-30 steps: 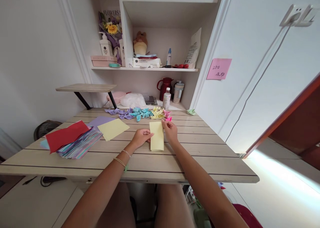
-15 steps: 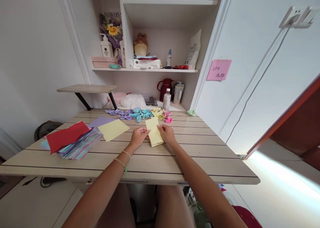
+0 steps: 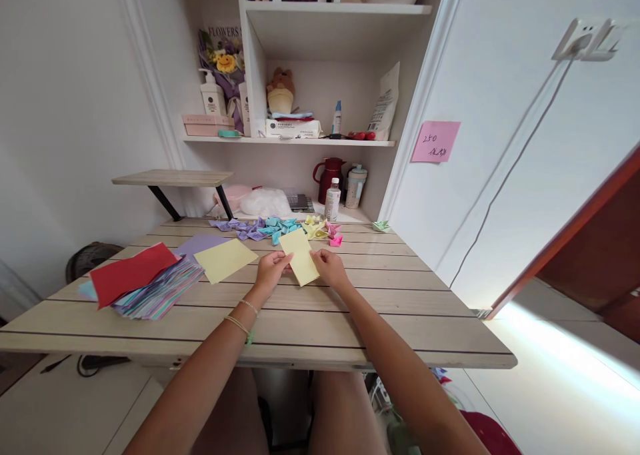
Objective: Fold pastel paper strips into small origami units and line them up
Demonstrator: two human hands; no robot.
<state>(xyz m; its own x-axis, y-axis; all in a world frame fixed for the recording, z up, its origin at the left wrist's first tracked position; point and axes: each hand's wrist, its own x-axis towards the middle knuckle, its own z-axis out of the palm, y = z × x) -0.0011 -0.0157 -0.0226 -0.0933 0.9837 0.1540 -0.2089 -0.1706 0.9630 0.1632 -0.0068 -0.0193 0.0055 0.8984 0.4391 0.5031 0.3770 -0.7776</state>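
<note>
While the left hand (image 3: 270, 270) and the right hand (image 3: 329, 268) meet near the middle of the pale slatted wooden surface (image 3: 310, 325), a folded pale yellow paper rectangle (image 3: 299, 258) lies between them, tilted so its far end leans left. The left grip is clenched on the rectangle's left edge, pinching it between thumb and fingertips. The right grip is clenched on the near right edge in the same way. Whether the paper rests on the wood or is lifted clear of it cannot be told.

Just left of the left hand lies a flat pale yellow square sheet (image 3: 225, 260), overlapping a lilac sheet (image 3: 199, 243) behind it. Toward the left edge sits a fanned stack of striped coloured paper (image 3: 163, 294) with a red sheet (image 3: 130, 273) on top.

Along the far edge runs a row of small folded paper pieces in purple, teal, yellow and pink (image 3: 275, 226), just beyond the held rectangle. A single small green folded piece (image 3: 381, 226) lies apart at the far right corner.
</note>
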